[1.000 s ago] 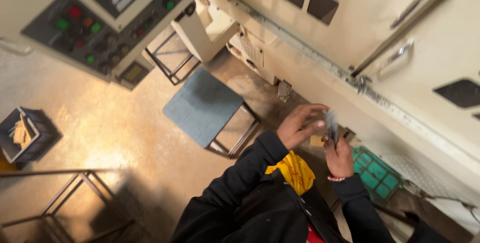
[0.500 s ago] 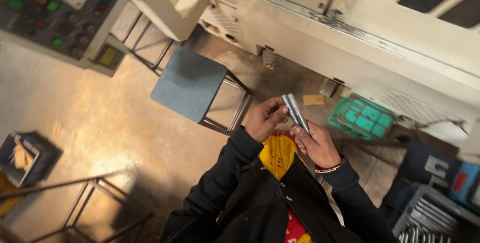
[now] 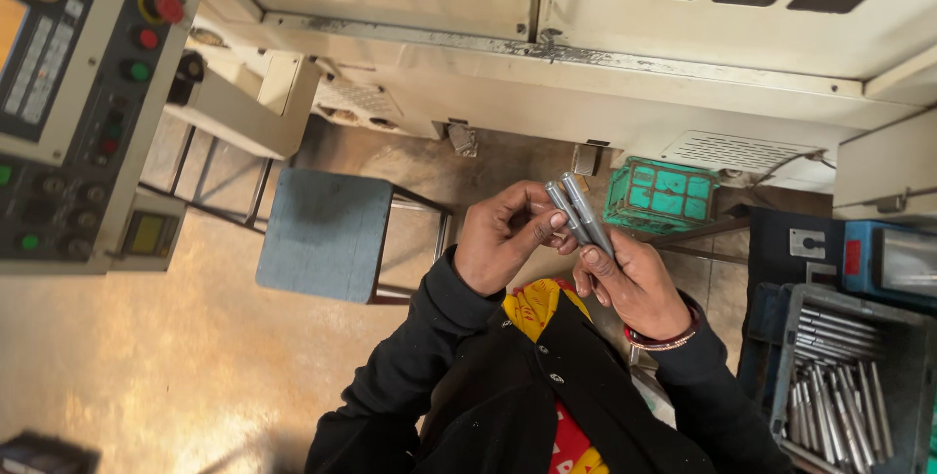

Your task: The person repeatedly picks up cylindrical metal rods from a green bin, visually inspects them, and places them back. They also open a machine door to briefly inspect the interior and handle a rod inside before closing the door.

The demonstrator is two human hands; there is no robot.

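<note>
Rods [image 3: 582,215] — two grey metal ones, side by side — now held up at chest height, where before they sat lower. Right hand [image 3: 632,284] grips their lower ends; left hand [image 3: 503,240] pinches the tops. Stool [image 3: 322,233] below-left — crate [image 3: 835,376] of like rods at right.

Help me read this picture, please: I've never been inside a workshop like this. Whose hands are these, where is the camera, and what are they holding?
The camera sits on the person's head and looks straight down, so you see their own dark sleeves and the floor below. The left hand and the right hand meet in front of the chest and together hold two slim grey metal rods, side by side. Ahead stands a large cream-coloured machine with a control panel of buttons at the left. On the floor are a blue-topped stool, a green crate, and at the right a dark bin holding many similar rods.
</note>
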